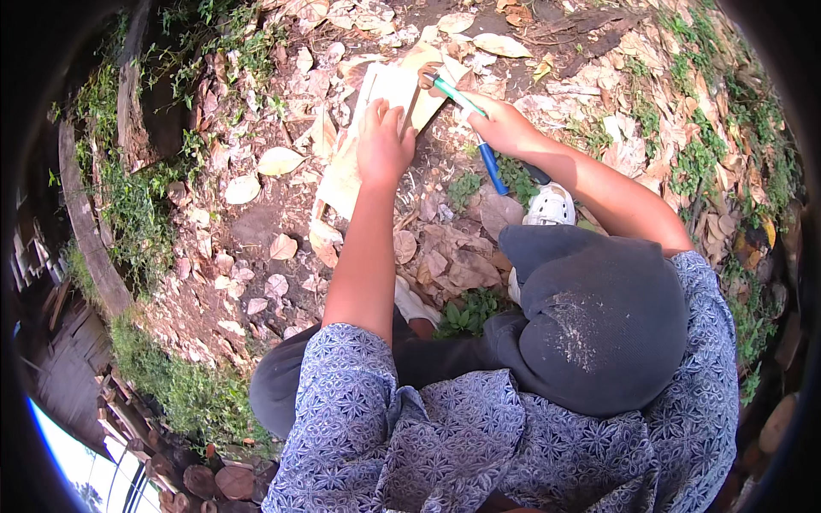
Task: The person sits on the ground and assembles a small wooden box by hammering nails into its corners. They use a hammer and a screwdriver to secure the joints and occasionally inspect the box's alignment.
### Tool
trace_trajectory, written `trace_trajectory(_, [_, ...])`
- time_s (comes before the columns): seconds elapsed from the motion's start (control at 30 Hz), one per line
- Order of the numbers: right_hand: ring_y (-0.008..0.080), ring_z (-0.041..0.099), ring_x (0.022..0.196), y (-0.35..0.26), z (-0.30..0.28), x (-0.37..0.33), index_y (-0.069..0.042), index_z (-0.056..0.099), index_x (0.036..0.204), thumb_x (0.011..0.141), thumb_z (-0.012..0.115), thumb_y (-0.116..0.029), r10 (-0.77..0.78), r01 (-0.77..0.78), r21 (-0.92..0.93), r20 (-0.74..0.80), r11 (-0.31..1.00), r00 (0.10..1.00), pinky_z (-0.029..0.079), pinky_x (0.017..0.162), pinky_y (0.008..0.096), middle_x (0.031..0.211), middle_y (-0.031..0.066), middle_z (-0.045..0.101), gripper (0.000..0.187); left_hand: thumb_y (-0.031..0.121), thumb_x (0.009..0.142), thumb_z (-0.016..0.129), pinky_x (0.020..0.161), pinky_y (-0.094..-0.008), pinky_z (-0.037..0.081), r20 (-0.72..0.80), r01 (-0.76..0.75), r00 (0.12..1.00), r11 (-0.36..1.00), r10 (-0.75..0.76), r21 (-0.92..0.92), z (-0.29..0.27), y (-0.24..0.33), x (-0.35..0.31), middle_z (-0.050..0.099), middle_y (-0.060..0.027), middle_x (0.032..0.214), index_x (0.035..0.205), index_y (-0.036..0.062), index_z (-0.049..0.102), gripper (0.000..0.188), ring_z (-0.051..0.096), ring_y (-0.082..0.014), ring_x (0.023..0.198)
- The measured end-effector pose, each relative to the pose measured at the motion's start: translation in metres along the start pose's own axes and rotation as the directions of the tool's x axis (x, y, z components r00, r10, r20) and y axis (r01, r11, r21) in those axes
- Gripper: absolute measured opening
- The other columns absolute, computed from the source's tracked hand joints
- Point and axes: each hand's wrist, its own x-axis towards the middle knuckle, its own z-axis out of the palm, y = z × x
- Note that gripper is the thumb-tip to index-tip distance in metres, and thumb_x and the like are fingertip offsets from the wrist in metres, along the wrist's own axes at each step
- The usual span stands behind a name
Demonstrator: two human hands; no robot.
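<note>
My right hand (503, 124) is closed round the handle of a hammer (453, 91). Its handle is green and white towards the small rusty-brown head and blue at the butt. The head rests over the right side of pale wooden boards (343, 177) lying on the ground. On the boards' left part is my left hand (385, 145), palm down, its fingers apart and slightly bent. Strong sunlight bleaches the wood ahead of those fingertips, so any small thing there cannot be made out.
Dry leaves (280, 161) cover the soil around the boards. My bent knee (599, 325) in dark trousers, dusted with pale specks, is at the right, above a white shoe with holes (552, 205). A timber beam (94, 231) and green weeds (141, 209) line the left; cut logs (233, 482) lie lower left.
</note>
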Motion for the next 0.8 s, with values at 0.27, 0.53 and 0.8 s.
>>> trace_trajectory(0.27, [0.0160, 0.059, 0.081, 0.057, -0.017, -0.072, -0.004, 0.054, 0.142, 0.098, 0.058, -0.017, 0.096, -0.093, 0.033, -0.079, 0.995, 0.992, 0.049, 0.076, 0.0343, 0.090, 0.0067, 0.064, 0.046, 0.037, 0.070, 0.087, 0.113, -0.0458, 0.040, 0.007, 0.273, 0.957, 0.893, -0.289, -0.357, -0.014, -0.022, 0.004, 0.047, -0.0227, 0.144, 0.149, 0.0064, 0.040, 0.097, 0.046, -0.0382, 0.135])
trace_trajectory(0.53, [0.0385, 0.069, 0.098, 0.090, -0.026, -0.089, -0.007, 0.047, 0.149, 0.093, 0.064, -0.019, 0.041, -0.055, -0.324, -0.051, 0.944, 0.998, 0.053, 0.088, 0.0458, 0.105, 0.0244, 0.070, 0.059, 0.021, 0.084, 0.074, 0.098, -0.0379, 0.048, 0.150, 0.154, 0.988, 0.279, -0.038, -0.948, -0.131, -0.031, 0.022, 0.053, -0.0166, 0.133, 0.153, 0.0085, 0.022, 0.088, 0.057, -0.0226, 0.113])
trace_trajectory(0.8, [0.0366, 0.068, 0.093, 0.088, -0.017, -0.096, -0.003, 0.057, 0.138, 0.089, 0.073, -0.023, 0.073, -0.029, -0.403, 0.094, 0.915, 0.993, 0.052, 0.084, 0.0444, 0.101, 0.0240, 0.069, 0.055, 0.029, 0.084, 0.066, 0.100, -0.0410, 0.050, -0.053, -0.079, 0.991, 0.219, 0.122, -0.973, -0.290, -0.033, -0.030, 0.052, -0.0172, 0.132, 0.151, 0.0085, 0.030, 0.079, 0.057, -0.0248, 0.119])
